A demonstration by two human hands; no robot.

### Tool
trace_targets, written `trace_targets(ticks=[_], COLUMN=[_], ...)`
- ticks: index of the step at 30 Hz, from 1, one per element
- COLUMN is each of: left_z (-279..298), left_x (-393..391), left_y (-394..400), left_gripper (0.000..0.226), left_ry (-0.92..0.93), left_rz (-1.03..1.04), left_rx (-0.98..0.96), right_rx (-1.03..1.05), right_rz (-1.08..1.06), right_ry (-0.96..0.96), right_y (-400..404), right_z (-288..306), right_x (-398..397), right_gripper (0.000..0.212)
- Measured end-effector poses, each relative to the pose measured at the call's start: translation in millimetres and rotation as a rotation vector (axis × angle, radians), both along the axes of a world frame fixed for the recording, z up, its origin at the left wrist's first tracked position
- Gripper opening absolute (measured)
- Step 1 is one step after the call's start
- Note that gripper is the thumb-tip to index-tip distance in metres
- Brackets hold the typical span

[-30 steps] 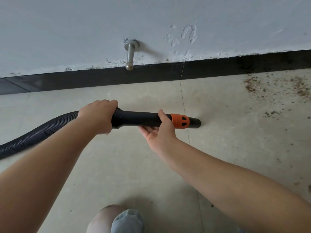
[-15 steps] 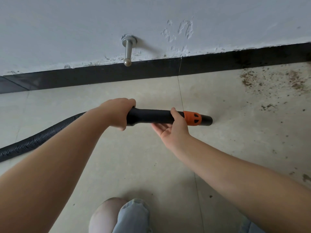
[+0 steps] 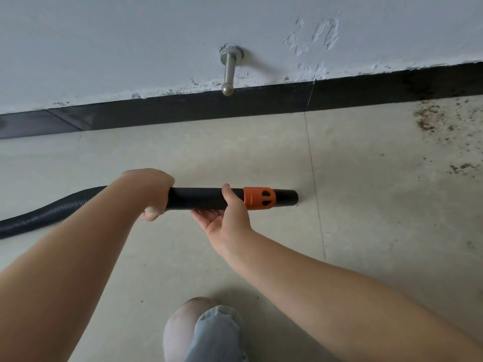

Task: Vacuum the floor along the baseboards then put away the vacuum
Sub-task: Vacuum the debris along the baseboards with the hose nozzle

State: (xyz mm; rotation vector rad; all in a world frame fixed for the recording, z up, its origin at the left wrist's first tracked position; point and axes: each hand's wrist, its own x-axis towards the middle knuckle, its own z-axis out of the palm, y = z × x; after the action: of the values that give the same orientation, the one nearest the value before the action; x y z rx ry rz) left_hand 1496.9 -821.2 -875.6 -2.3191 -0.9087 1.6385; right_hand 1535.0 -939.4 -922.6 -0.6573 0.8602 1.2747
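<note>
- Left hand (image 3: pixel 154 193) gripped the vacuum nozzle (image 3: pixel 232 199); right hand (image 3: pixel 224 215) cupped it underneath, thumb on top, for steering.
- Its mouth faced dirt (image 3: pixel 428 117) beside the baseboard (image 3: pixel 183 111).

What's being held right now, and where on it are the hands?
The black vacuum wand. The left hand grips its rear end where the ribbed hose joins; the right hand cradles it from below, just behind the orange collar.

The hose (image 3: pixel 39 218) runs off the left edge.
</note>
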Motion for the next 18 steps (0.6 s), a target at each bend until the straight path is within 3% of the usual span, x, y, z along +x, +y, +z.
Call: trace_targets(ticks=[5, 15, 18], left_z=[-10.0, -19.1, -20.6], left_x=[-5.6, 54.2, 67.4], left_y=[0.0, -31.9, -39.5], left_gripper=[0.035, 0.030, 0.031], left_ry=[-0.089, -0.342, -0.476], left_rz=[0.003, -0.031, -0.015], left_rx=[-0.029, -0.265, -0.318], right_rx=[-0.011, -0.183, -0.254], right_rz=[-0.006, -0.049, -0.093], right_ry=[-0.010, -0.214, -0.255], right_y=[-8.0, -44.2, -46.5], right_z=[-1.2, -9.6, -11.8], right_x=[0.2, 66.8, 91.1], right_gripper=[0.021, 0.038, 0.034])
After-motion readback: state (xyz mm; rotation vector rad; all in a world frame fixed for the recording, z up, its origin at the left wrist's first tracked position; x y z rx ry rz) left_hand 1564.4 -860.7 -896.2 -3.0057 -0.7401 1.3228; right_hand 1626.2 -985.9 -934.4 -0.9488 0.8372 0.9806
